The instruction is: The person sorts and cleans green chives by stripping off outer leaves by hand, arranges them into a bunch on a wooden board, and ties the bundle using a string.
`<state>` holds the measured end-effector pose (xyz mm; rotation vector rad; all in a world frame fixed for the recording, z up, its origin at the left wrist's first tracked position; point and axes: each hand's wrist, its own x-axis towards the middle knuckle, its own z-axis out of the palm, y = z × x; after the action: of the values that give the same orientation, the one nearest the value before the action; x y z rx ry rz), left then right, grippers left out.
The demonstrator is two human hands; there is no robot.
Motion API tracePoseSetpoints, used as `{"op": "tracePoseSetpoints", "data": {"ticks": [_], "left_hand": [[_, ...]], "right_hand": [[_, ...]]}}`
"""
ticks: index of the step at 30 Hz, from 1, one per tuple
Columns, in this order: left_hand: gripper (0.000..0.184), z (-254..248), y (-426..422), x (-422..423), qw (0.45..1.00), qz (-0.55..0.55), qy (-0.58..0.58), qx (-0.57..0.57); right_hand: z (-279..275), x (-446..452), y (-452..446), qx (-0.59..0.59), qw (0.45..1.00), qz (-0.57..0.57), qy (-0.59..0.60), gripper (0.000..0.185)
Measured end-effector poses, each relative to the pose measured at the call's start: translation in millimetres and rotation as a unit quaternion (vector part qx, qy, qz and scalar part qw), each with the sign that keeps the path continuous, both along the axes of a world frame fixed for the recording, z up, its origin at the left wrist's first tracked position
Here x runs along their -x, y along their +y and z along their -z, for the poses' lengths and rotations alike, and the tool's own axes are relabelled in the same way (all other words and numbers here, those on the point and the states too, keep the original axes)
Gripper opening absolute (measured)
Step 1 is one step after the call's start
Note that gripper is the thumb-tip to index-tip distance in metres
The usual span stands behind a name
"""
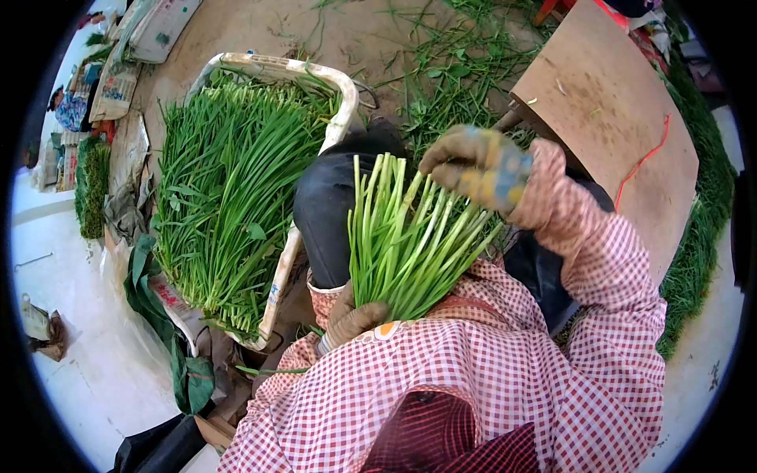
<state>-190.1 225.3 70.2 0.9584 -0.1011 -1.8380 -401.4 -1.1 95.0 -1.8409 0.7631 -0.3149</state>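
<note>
A loose bunch of garlic chives (406, 244) fans out over my lap, its pale cut ends pointing away from me. My left hand (355, 319), in a brownish glove, is closed around the lower, leafy part of the bunch. Over at the cut ends is my right hand (481, 165), in a worn glove with yellow and blue patches. Its fingers are curled together at the tips of the stalks; whatever they pinch is hidden. Left of my knee stands a white plastic crate (347, 102) filled with more garlic chives (229, 189) laid in rows.
Loose green scraps (465, 79) litter the floor ahead. A brown board (607, 118) with a red string (643, 162) lies to the right, beside a long green heap (698, 236). At far left are more crates (114, 91) and another person (71, 106).
</note>
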Motion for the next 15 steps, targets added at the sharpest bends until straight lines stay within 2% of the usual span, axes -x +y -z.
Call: {"op": "tracePoseSetpoints", "data": {"ticks": [2, 7, 10, 12, 14, 15], "left_hand": [[0.067, 1, 1, 3, 1.000, -0.018, -0.019, 0.016], [0.065, -3, 6, 9, 0.998, -0.049, -0.034, 0.003], [0.065, -5, 2, 10, 0.997, -0.037, -0.059, 0.020], [0.066, -12, 0, 13, 0.997, -0.036, -0.063, -0.003], [0.067, -1, 5, 11, 0.996, -0.022, -0.087, 0.016], [0.067, 3, 6, 10, 0.993, -0.010, -0.111, 0.035]], "right_hand": [[17, -1, 14, 0.143, 0.989, 0.034, 0.001, 0.021], [14, 0, 26, 0.081, 0.990, 0.111, -0.045, 0.020], [21, -1, 38, 0.074, 0.987, 0.134, -0.048, 0.031], [28, -4, 40, 0.064, 0.989, 0.126, -0.034, 0.037], [35, -7, 40, -0.008, 0.998, 0.066, 0.007, 0.043], [39, -8, 39, 0.043, 0.997, 0.053, 0.019, 0.045]]}}
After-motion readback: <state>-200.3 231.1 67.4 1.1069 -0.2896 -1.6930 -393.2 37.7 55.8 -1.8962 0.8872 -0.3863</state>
